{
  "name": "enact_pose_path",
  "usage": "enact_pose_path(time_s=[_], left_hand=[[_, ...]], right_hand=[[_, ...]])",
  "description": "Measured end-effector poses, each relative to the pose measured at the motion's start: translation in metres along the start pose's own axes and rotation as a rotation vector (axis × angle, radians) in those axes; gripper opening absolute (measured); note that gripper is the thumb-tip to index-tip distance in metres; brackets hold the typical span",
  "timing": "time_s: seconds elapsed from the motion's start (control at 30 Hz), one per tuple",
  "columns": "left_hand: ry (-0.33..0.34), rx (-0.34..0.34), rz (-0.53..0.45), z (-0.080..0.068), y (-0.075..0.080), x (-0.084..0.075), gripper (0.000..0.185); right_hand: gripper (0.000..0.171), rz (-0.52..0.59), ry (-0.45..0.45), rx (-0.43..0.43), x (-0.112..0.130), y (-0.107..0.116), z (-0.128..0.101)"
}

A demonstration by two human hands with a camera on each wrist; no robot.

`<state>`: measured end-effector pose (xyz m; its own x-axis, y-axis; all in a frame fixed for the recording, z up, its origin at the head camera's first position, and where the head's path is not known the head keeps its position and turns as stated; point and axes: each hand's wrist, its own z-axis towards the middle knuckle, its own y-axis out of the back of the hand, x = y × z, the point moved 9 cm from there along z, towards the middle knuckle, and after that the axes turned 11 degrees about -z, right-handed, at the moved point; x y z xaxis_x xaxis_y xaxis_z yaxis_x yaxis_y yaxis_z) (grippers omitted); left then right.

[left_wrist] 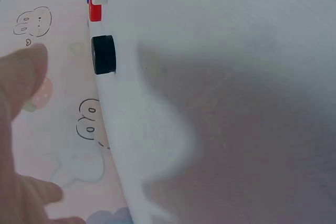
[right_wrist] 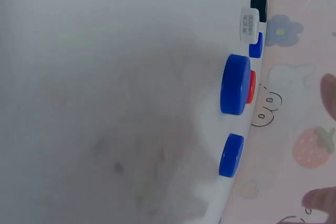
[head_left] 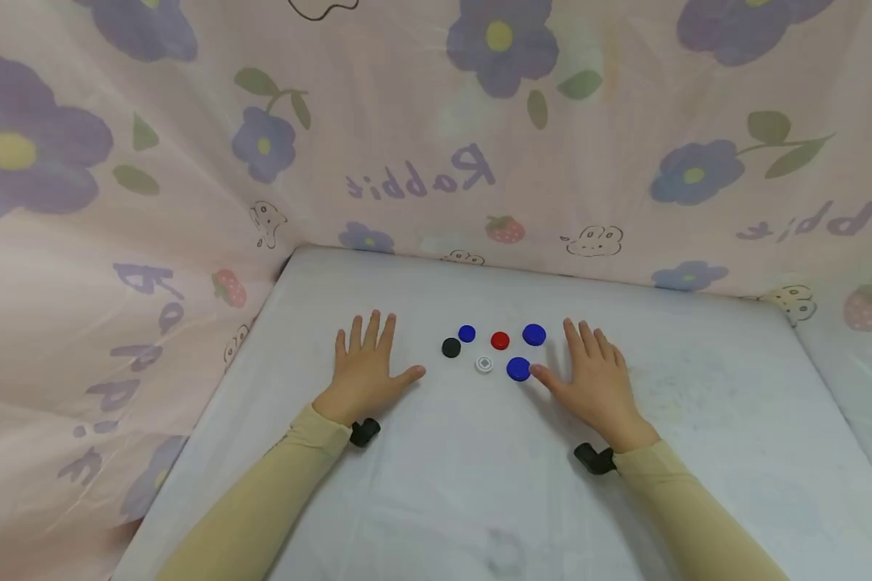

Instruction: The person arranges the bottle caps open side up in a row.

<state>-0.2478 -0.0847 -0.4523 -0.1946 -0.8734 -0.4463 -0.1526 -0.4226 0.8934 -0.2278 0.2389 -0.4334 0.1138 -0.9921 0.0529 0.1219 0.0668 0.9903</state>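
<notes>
left hand (head_left: pixel 366 367) flat, right hand (head_left: pixel 596 379) flat — caps (head_left: pixel 500 340) between

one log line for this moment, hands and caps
left hand: flat on table, open, holds nothing | right hand: flat, open, thumb at nearest blue cap | between hands: black cap, red cap, white cap

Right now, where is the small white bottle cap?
In the head view, the small white bottle cap lies on the white table between both hands, flanked by the black cap and a blue cap.
</notes>
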Motion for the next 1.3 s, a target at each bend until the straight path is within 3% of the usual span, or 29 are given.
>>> enact_pose_path(time_s=[0.27, 0.5, 0.7, 0.97, 1.3], left_hand=[[-0.096, 0.011, -0.186, 0.008, 0.001, -0.013, 0.105], [-0.145, 0.009, -0.279, 0.019, -0.004, -0.017, 0.107], [-0.132, 0.032, -0.401, 0.03, -0.013, -0.013, 0.105], [-0.085, 0.142, -0.536, 0.039, -0.027, -0.004, 0.098], [-0.084, 0.199, -0.587, 0.047, -0.03, -0.008, 0.08]], right_hand=[[0.092, 0.168, 0.052, -0.061, 0.02, 0.001, 0.012], [0.095, 0.247, 0.076, -0.011, 0.039, -0.007, 0.023], [0.093, 0.28, 0.078, 0.023, 0.053, -0.016, 0.032], [0.088, 0.343, 0.1, 0.044, 0.077, -0.024, 0.041], [0.078, 0.402, 0.119, 0.069, 0.094, -0.037, 0.049]])
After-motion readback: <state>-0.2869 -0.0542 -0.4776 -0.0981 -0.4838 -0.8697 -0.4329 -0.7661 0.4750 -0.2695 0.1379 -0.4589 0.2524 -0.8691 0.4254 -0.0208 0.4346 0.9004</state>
